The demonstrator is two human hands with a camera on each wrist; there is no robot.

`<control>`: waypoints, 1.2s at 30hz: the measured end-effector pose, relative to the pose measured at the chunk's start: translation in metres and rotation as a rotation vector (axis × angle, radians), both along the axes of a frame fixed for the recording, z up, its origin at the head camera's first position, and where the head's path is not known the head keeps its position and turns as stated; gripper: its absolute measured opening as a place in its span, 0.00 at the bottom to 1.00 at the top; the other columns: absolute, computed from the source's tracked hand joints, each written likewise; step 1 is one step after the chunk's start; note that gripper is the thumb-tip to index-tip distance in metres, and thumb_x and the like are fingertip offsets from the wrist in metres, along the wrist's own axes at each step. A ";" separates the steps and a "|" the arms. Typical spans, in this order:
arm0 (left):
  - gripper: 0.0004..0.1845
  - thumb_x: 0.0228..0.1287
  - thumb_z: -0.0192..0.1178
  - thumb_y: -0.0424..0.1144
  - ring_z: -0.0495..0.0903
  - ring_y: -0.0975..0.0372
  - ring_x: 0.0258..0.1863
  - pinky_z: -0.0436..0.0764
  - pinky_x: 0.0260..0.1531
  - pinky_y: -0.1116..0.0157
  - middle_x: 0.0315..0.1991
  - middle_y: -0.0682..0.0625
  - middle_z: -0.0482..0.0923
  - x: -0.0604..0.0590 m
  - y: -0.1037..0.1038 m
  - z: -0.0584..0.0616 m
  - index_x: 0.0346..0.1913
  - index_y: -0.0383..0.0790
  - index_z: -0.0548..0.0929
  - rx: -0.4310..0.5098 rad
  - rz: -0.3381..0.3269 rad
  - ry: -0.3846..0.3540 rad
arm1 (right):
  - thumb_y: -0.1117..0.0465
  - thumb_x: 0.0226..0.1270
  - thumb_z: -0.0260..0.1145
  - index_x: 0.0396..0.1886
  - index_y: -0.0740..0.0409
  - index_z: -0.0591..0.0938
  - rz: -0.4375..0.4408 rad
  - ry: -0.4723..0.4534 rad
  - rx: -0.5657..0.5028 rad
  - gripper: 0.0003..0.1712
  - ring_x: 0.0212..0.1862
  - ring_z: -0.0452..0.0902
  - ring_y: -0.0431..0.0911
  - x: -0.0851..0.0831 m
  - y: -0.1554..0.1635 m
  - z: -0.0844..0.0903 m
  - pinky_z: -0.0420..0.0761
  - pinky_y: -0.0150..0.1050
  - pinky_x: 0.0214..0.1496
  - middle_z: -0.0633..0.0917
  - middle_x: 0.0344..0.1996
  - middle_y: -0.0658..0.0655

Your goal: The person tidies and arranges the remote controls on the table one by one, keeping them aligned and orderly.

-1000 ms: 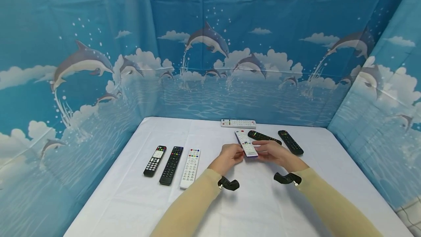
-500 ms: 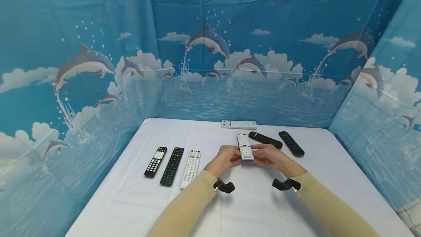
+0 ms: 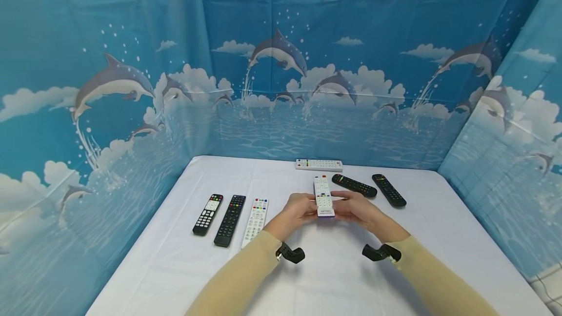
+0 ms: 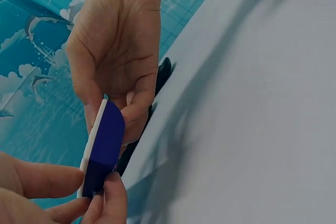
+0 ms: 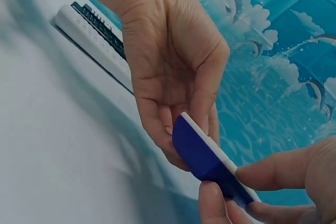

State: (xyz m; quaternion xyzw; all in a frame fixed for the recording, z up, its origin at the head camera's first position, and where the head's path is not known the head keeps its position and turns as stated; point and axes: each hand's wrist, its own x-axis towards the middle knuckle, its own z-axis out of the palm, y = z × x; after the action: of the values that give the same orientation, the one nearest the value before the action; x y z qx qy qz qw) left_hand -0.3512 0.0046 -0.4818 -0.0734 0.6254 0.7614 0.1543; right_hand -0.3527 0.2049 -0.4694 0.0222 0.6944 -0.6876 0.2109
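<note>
Dolphin-print backdrop, white table (image 3: 333,277). Both my hands pinch one white remote (image 3: 323,195), blue-backed, lifted off the cloth: left hand (image 3: 293,211) and right hand (image 3: 356,208) at its near end. Step, I judge: carrying it. Left of my hands lies a row of three remotes (image 3: 229,213); setting it alongside needs parallel alignment.

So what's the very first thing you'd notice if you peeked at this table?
Two hands, the left hand and right hand, hold up a white remote with a blue back over the middle of the white table. Three more remotes lie in a neat row on the left. All around hangs a blue dolphin curtain.
</note>
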 end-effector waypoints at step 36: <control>0.24 0.52 0.57 0.18 0.85 0.53 0.42 0.86 0.42 0.56 0.44 0.38 0.83 0.070 -0.092 0.004 0.55 0.23 0.79 -0.181 -0.092 0.119 | 0.76 0.53 0.71 0.80 0.55 0.51 0.182 0.069 0.020 0.58 0.42 0.83 0.52 0.053 -0.082 -0.019 0.86 0.46 0.46 0.81 0.44 0.66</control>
State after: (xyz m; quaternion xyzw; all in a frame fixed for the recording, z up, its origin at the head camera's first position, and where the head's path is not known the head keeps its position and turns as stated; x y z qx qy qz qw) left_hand -0.2815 -0.0877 -0.4774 -0.0132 0.7025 0.6968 0.1444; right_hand -0.2995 0.1232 -0.4881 -0.0626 0.7072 -0.6592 0.2480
